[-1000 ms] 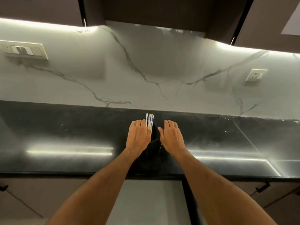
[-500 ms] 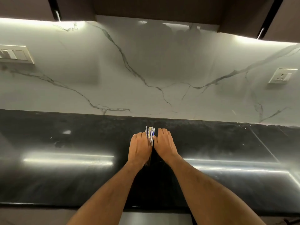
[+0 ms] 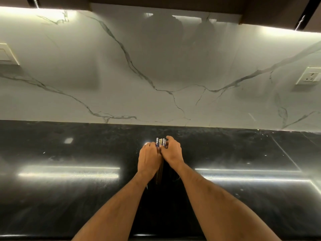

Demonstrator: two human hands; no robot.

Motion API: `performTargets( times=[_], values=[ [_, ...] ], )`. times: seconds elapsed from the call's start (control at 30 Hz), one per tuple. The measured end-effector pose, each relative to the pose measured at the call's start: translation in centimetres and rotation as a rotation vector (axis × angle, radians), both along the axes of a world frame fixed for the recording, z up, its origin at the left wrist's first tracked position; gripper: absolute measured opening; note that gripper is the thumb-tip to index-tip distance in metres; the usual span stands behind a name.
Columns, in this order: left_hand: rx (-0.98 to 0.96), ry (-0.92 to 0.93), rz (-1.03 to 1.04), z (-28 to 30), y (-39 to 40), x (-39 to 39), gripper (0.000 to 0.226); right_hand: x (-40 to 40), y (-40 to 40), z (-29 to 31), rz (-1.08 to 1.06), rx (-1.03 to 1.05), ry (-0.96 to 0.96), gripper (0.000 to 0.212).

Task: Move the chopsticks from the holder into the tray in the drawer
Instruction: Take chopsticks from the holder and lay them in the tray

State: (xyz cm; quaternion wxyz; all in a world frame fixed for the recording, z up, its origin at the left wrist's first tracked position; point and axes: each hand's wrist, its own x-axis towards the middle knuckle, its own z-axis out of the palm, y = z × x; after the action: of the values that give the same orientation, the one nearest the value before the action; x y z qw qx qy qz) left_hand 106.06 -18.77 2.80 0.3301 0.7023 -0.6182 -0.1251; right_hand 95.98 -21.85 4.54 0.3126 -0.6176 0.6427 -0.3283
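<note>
A bundle of chopsticks [image 3: 160, 142] with white, blue and yellow patterned tops stands upright at the middle of the black counter [image 3: 69, 197]. My left hand [image 3: 149, 159] and my right hand [image 3: 172, 152] are wrapped around the bundle from both sides, fingers closed on it just below the tops. The dark shafts [image 3: 159, 174] show between my wrists. The dark holder beneath them is hard to tell from the black counter. No drawer or tray is in view.
A white marble backsplash [image 3: 156, 75] rises behind the counter. A switch plate [image 3: 7, 54] is on the wall at far left, a socket [image 3: 310, 76] at far right. Dark cabinets hang above.
My hands have gone from flanking the holder to closing tightly around the chopsticks. The view has tilted up, so the counter's front edge and the cabinet below have left the frame.
</note>
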Motion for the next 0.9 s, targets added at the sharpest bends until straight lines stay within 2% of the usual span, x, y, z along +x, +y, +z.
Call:
performTargets(
  times=[0.2, 0.43, 0.53, 0.7, 0.9],
  values=[
    [0.019, 0.068, 0.005, 0.4, 0.3, -0.2, 0.013, 0.2, 0.4, 0.2, -0.023, -0.077, -0.034, 0.016],
    [-0.007, 0.056, -0.016, 0.9, 0.9, -0.4, 0.017, 0.3, 1.2, 0.3, -0.052, -0.191, 0.053, 0.010],
    [-0.046, 0.039, -0.033, 1.1, 1.3, -0.5, 0.017, 0.2, 1.6, 0.5, -0.056, -0.230, 0.054, 0.012],
    [-0.104, -0.015, -0.072, 1.6, 2.1, -0.7, 0.016, 0.2, 2.1, 1.3, -0.055, -0.182, -0.021, 0.033],
    [-0.094, -0.094, -0.111, 2.3, 3.1, -0.7, 0.014, 0.2, 2.3, 2.2, -0.044, -0.051, -0.149, 0.033]
  ],
)
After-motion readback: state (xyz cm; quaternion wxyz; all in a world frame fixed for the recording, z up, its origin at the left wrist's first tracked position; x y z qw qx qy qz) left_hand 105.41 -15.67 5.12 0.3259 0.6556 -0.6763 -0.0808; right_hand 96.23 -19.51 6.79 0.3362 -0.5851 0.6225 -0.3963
